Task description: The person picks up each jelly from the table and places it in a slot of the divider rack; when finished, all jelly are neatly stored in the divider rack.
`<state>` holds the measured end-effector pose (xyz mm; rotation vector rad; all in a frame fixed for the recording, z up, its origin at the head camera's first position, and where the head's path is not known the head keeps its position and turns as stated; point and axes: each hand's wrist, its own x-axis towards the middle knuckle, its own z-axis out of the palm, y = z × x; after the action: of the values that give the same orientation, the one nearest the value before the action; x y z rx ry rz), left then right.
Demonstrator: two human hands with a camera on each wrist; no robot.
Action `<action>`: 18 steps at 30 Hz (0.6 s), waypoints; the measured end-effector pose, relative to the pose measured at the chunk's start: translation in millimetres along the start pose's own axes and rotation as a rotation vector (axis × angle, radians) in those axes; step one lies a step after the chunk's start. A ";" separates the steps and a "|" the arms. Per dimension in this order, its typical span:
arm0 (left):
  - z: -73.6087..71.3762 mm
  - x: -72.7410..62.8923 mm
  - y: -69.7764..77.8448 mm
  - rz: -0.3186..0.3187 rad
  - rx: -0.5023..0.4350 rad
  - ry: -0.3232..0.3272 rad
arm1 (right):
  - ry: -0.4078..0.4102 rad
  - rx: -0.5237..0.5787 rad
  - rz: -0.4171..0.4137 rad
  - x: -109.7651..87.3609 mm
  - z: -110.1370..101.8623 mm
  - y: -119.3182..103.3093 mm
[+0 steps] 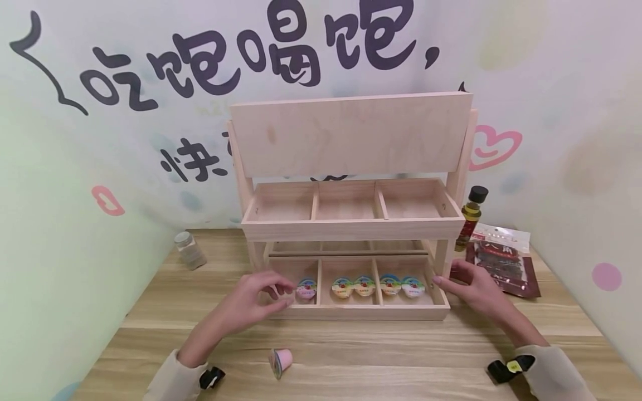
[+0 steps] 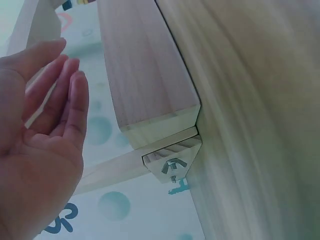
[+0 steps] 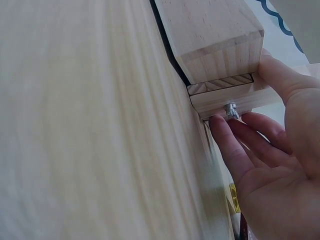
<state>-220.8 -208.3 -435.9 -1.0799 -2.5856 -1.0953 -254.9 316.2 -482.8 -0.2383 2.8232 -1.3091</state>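
A pale wooden two-tier rack [image 1: 351,231] stands on the table, each tier split into three compartments. In the lower tier, one jelly cup [image 1: 306,289] lies in the left compartment, and the middle and right compartments hold two each. My left hand [image 1: 251,301] is by the lower left corner, its fingers loosely bent with nothing in them; the left wrist view has it apart from the wood and a wing nut [image 2: 174,164]. At the right end, my right hand [image 1: 478,289] grips the rack's edge, thumb on the side, fingertips beside a metal bolt [image 3: 231,110].
A pink jelly cup [image 1: 283,359] lies on its side on the table in front of the rack. A lidded jar [image 1: 190,250] is at the back left. Behind the right hand are a black-capped bottle [image 1: 468,220] and a dark red packet [image 1: 501,267]. Walls enclose the table.
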 end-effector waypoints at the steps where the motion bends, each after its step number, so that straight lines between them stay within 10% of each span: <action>1: 0.3 -2.5 0.9 0.010 -0.011 -0.001 | 0.003 0.002 -0.002 0.0 0.0 0.1; 10: 4.7 -22.5 8.4 0.067 -0.108 -0.095 | 0.000 0.004 -0.016 -0.1 0.6 0.9; 18: 5.5 -34.2 9.3 -0.132 -0.319 -0.359 | -0.003 -0.002 -0.010 -0.4 0.3 -0.7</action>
<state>-188.7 -219.6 -447.4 -1.2924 -2.8548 -1.5110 -254.3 315.6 -482.5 -0.2536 2.8248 -1.3072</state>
